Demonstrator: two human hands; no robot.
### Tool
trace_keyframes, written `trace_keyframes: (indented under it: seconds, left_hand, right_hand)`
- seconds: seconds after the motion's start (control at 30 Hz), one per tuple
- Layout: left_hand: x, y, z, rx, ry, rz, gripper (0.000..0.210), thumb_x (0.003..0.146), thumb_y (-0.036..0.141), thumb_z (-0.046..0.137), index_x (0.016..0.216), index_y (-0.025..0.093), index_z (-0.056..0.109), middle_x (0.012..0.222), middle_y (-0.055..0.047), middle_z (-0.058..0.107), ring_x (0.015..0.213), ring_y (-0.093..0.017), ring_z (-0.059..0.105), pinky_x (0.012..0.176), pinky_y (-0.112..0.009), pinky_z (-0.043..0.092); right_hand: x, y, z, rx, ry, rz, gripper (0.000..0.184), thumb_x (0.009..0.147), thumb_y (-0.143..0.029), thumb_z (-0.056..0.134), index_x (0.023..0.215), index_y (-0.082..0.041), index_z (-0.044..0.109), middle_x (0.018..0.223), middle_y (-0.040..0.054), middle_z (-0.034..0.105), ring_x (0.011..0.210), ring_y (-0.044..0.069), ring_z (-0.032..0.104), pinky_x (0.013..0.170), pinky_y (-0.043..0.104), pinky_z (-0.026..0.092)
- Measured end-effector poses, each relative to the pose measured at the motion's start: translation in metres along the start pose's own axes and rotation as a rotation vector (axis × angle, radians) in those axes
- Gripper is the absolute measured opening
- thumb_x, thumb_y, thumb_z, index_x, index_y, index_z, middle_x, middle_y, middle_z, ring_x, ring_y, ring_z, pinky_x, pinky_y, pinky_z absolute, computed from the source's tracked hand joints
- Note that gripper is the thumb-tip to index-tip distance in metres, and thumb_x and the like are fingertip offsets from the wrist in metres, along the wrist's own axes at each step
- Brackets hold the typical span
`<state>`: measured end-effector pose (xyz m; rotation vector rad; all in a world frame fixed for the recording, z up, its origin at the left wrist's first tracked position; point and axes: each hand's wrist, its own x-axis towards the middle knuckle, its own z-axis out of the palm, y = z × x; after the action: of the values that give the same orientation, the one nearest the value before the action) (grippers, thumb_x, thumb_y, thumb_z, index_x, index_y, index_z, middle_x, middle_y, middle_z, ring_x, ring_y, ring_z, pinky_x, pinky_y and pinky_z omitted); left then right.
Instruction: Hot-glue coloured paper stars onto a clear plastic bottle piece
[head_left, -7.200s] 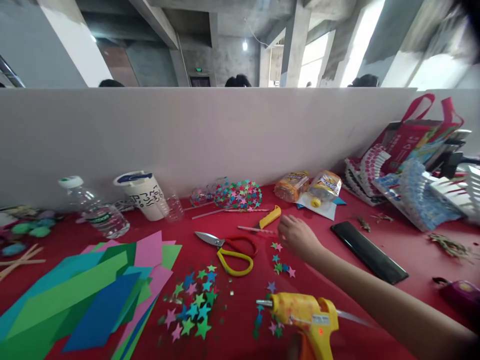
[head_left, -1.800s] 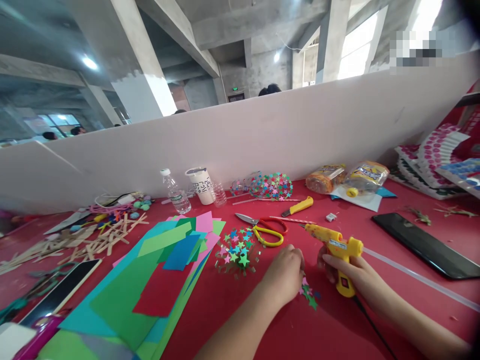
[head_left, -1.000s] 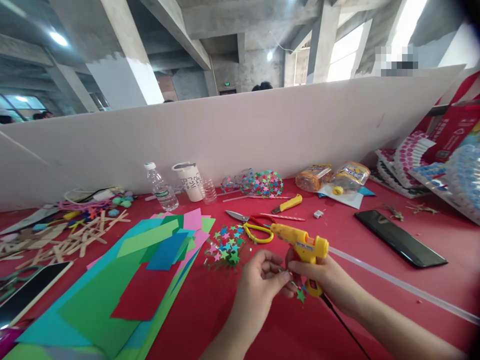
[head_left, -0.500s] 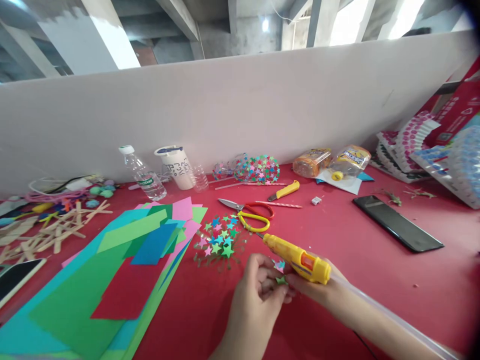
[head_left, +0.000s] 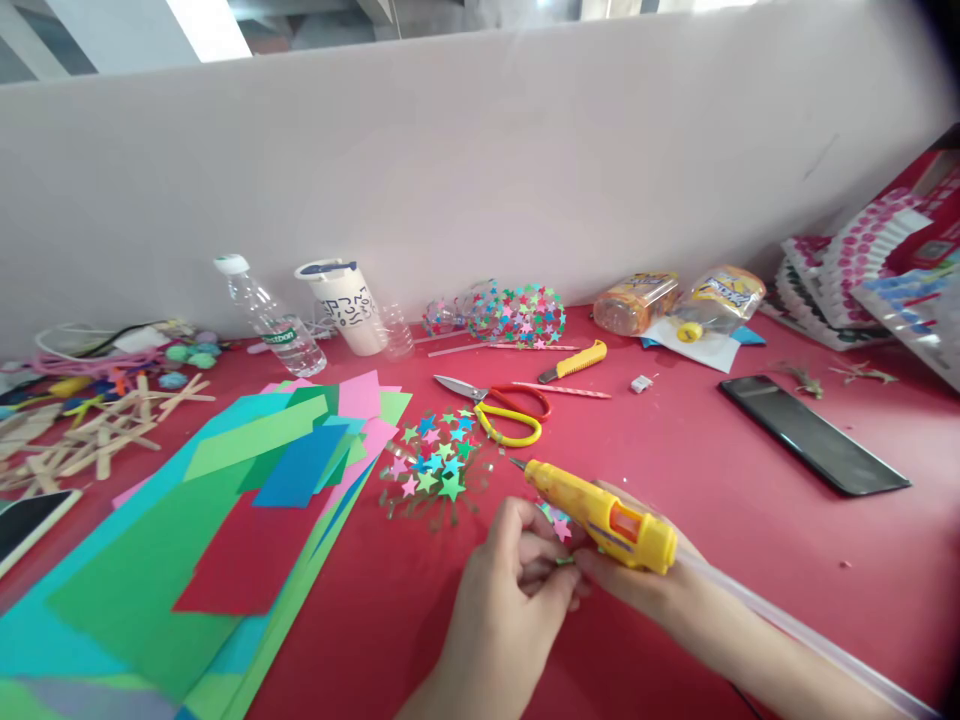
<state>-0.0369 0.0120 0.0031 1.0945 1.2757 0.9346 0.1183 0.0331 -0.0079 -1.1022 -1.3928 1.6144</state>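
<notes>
My right hand [head_left: 645, 585] is closed around a yellow hot glue gun [head_left: 604, 515]. Its nozzle points to the upper left, and a long clear glue stick [head_left: 795, 620] runs out of its back. Close beside it, the curled fingers of my left hand [head_left: 510, 590] pinch a small green paper star [head_left: 565, 561], seen almost edge-on. A pink paper star [head_left: 561, 528] and a bluish one show between the hands; what supports them is hidden. Ahead of my left hand lies a cluster of colourful paper stars [head_left: 439, 460] over a clear, splayed plastic piece [head_left: 401, 505].
Scissors [head_left: 510, 415], a yellow cutter knife [head_left: 577, 360] and a star-covered plastic bottle [head_left: 529, 315] lie beyond the hands. Coloured paper sheets [head_left: 150, 580] are stacked left, near wooden sticks [head_left: 97, 440]. A black phone [head_left: 814, 435] lies right. A water bottle [head_left: 274, 325] and cup [head_left: 345, 310] stand by the wall.
The view has tipped downward, so more wall and less ceiling shows. The green star has turned from face-on to nearly edge-on. The pink star shows more. Both grips are unchanged.
</notes>
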Motion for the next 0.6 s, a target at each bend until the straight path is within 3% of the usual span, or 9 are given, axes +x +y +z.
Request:
trace_keyframes:
  seconds: [0.1,0.2,0.27,0.37,0.47,0.6]
  left_hand:
    - [-0.002,0.000,0.001,-0.002,0.009,-0.035,0.024,0.075,0.021,0.064,0.079,0.023,0.041,0.063,0.003,0.069,0.055,-0.015,0.067,0.055,-0.023,0.053]
    - [-0.004,-0.002,0.000,0.017,0.027,-0.046,0.017,0.079,0.031,0.063,0.077,0.021,0.048,0.061,0.002,0.065,0.048,-0.013,0.062,0.047,-0.020,0.047]
    - [-0.004,-0.003,0.000,0.031,-0.020,-0.059,0.022,0.084,0.039,0.056,0.076,0.019,0.056,0.060,0.001,0.063,0.045,-0.012,0.058,0.043,-0.019,0.042]
    - [-0.005,-0.001,0.000,-0.063,-0.112,-0.088,0.034,0.087,0.048,0.052,0.082,0.017,0.063,0.059,-0.001,0.062,0.049,-0.013,0.059,0.048,-0.021,0.046]
    - [-0.004,0.005,-0.001,-0.184,-0.159,-0.086,0.034,0.084,0.049,0.058,0.084,0.016,0.064,0.058,-0.001,0.062,0.054,-0.014,0.061,0.055,-0.023,0.050]
    - [-0.002,0.007,-0.002,-0.301,-0.222,-0.117,0.033,0.085,0.044,0.059,0.092,0.013,0.064,0.063,-0.003,0.065,0.054,-0.015,0.063,0.052,-0.023,0.050]
  right_hand:
    - [0.000,0.004,-0.003,-0.108,0.024,-0.086,0.006,0.077,-0.020,0.060,0.075,-0.023,0.055,0.074,-0.0012,0.058,0.063,0.016,0.059,0.058,0.027,0.050]
    - [0.001,0.006,-0.008,-0.266,0.157,-0.222,0.013,0.077,-0.019,0.059,0.066,-0.023,0.053,0.077,0.0001,0.057,0.066,0.016,0.057,0.059,0.026,0.048]
    - [0.002,0.004,-0.010,-0.374,0.239,-0.317,0.014,0.078,-0.017,0.060,0.066,-0.023,0.052,0.077,0.0000,0.055,0.065,0.015,0.056,0.060,0.025,0.047]
    - [0.000,0.002,-0.008,-0.474,0.162,-0.389,0.017,0.080,-0.015,0.061,0.067,-0.023,0.054,0.078,0.0005,0.055,0.063,0.013,0.056,0.057,0.024,0.047]
    - [-0.003,0.004,-0.005,-0.507,0.043,-0.398,0.017,0.085,-0.020,0.060,0.069,-0.023,0.059,0.085,0.0041,0.059,0.075,0.018,0.061,0.064,0.027,0.051]
    - [-0.003,0.004,-0.007,-0.470,0.129,-0.340,0.016,0.088,-0.030,0.056,0.074,-0.023,0.059,0.085,0.0043,0.060,0.077,0.019,0.061,0.067,0.029,0.052]
